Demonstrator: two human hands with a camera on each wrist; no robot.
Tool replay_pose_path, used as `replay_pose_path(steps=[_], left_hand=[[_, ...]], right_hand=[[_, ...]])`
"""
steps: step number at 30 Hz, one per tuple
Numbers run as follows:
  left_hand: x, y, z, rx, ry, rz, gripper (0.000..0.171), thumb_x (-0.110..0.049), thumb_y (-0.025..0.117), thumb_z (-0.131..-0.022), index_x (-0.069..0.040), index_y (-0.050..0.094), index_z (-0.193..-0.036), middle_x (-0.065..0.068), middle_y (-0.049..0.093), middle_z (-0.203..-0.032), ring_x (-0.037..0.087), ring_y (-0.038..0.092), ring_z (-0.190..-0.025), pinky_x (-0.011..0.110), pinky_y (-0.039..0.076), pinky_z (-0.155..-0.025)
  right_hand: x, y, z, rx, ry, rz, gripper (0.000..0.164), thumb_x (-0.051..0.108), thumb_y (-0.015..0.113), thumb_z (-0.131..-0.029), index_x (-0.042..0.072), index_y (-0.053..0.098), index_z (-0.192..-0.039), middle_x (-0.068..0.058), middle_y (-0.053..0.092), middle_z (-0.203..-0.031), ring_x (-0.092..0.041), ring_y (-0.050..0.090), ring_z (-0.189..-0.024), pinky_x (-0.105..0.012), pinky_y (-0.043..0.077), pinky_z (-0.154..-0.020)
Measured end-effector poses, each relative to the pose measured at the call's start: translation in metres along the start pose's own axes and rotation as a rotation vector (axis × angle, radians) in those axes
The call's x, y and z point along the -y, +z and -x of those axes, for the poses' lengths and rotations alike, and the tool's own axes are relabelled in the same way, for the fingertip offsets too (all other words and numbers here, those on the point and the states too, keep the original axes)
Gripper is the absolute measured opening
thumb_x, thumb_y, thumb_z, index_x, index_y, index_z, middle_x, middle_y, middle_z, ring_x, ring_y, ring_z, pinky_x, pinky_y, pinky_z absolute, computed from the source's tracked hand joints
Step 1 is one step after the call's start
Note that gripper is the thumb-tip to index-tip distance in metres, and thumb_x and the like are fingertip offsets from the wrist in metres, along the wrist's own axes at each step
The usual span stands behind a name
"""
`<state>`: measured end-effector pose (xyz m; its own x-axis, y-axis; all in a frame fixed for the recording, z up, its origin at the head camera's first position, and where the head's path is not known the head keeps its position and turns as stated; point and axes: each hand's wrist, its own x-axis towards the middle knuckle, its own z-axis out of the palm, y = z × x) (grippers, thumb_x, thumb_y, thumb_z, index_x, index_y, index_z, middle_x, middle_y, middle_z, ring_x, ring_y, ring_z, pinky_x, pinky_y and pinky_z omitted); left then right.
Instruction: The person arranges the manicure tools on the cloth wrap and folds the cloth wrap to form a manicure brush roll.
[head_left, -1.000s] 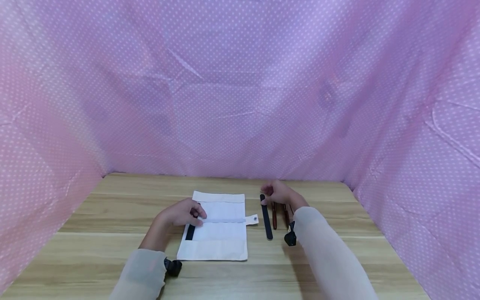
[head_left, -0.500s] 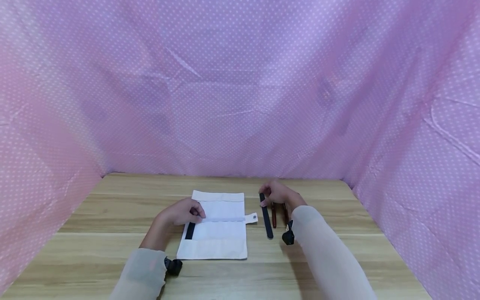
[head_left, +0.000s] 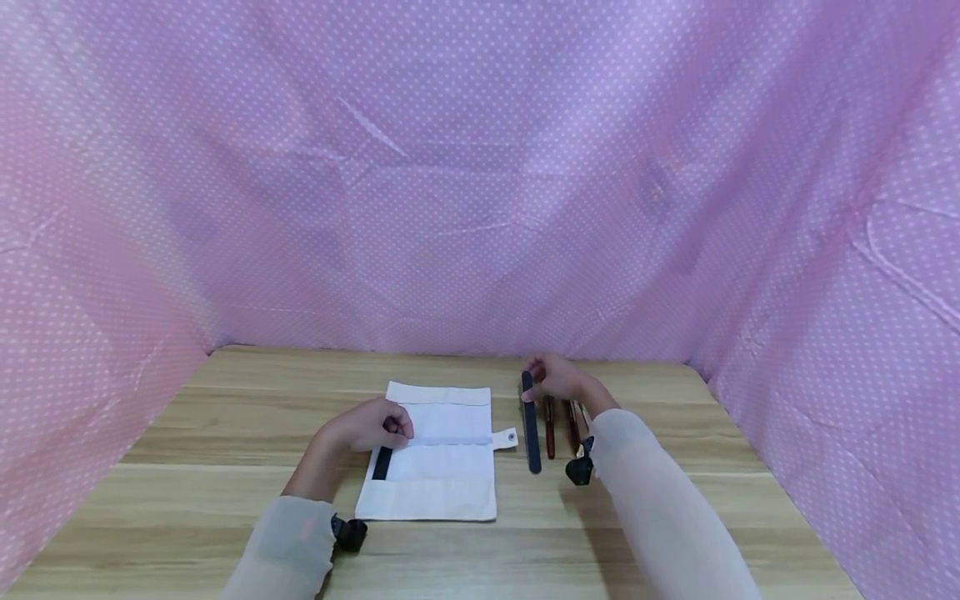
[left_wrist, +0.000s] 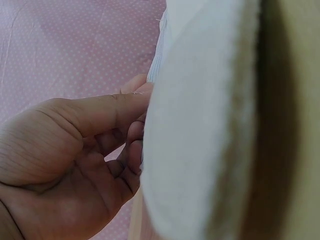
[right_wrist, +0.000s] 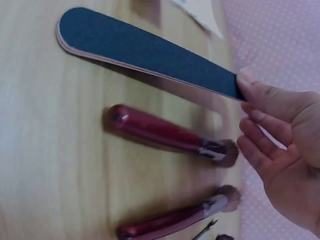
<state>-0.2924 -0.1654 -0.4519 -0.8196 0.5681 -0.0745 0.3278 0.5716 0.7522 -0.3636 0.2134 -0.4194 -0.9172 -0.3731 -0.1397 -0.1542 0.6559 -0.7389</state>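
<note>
My right hand [head_left: 558,377] pinches one end of a black nail file [right_wrist: 150,50] between thumb and fingers. The file is lifted off the table, and its rounded free end points toward me. At the middle of the table a white fabric roll-up pouch [head_left: 435,501] lies spread flat. With my left hand [head_left: 371,423] I pinch the pouch's elastic strip near its left side; the fingertips are partly hidden by fabric in the left wrist view. A black strip [head_left: 382,464] lies on the pouch's left side, partly under that hand.
Beside the file lie two red-handled makeup brushes, one nearer brush [right_wrist: 155,129] and another brush [right_wrist: 167,223]. A thin dark-tipped tool [right_wrist: 205,230] lies past them. The pouch's snap tab [head_left: 506,438] sticks out to the right. A pink dotted curtain [head_left: 480,208] surrounds the table.
My right hand has taken hold of the nail file and raised it slightly from the table, moving it a little away from me. The left hand and pouch have stayed put.
</note>
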Motion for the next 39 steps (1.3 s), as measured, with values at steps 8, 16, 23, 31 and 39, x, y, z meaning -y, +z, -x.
replay_pose_path(steps=[8,16,23,31,39], left_hand=[[0.002,0.002,0.001,0.016,0.003,0.016,0.009,0.003,0.069,-0.093,-0.006,0.069,-0.092,0.001,0.059,-0.083,0.017,0.052,-0.079,0.028,0.045,-0.069],[0.002,0.003,0.002,0.016,-0.018,0.007,0.007,-0.001,0.071,-0.094,-0.008,0.073,-0.096,0.000,0.064,-0.086,0.017,0.055,-0.081,0.030,0.048,-0.074],[-0.001,0.005,0.001,0.011,-0.044,-0.020,0.004,-0.001,0.070,-0.094,-0.005,0.072,-0.093,-0.001,0.062,-0.084,0.016,0.054,-0.081,0.032,0.048,-0.074],[-0.005,0.003,-0.002,0.019,-0.092,-0.025,0.012,0.001,0.069,-0.094,-0.010,0.070,-0.091,0.000,0.060,-0.083,0.017,0.053,-0.080,0.035,0.045,-0.076],[-0.003,0.003,-0.003,0.020,-0.059,-0.025,0.012,0.002,0.068,-0.094,-0.009,0.070,-0.091,0.001,0.060,-0.083,0.017,0.053,-0.079,0.033,0.045,-0.074]], right_hand=[[0.013,-0.002,-0.006,-0.067,-0.089,-0.503,0.032,-0.001,0.061,-0.101,-0.010,0.049,-0.130,-0.007,0.059,-0.102,-0.015,0.064,-0.089,-0.049,0.052,-0.097],[0.030,0.003,-0.014,-0.187,-0.139,-0.817,0.037,-0.007,0.056,-0.101,-0.014,0.044,-0.135,0.001,0.068,-0.090,-0.011,0.067,-0.084,-0.035,0.055,-0.092],[0.043,0.024,-0.029,-0.266,-0.163,-1.015,0.036,-0.007,0.055,-0.101,-0.013,0.046,-0.135,0.000,0.067,-0.091,-0.012,0.067,-0.086,-0.033,0.055,-0.089],[0.064,0.059,-0.044,-0.337,-0.156,-1.079,0.038,-0.011,0.053,-0.100,-0.010,0.048,-0.137,-0.003,0.066,-0.098,-0.014,0.067,-0.089,-0.033,0.055,-0.092],[0.074,0.089,-0.056,-0.412,-0.105,-1.007,0.031,-0.014,0.058,-0.096,-0.010,0.057,-0.126,-0.007,0.067,-0.095,-0.016,0.068,-0.085,-0.041,0.056,-0.093]])
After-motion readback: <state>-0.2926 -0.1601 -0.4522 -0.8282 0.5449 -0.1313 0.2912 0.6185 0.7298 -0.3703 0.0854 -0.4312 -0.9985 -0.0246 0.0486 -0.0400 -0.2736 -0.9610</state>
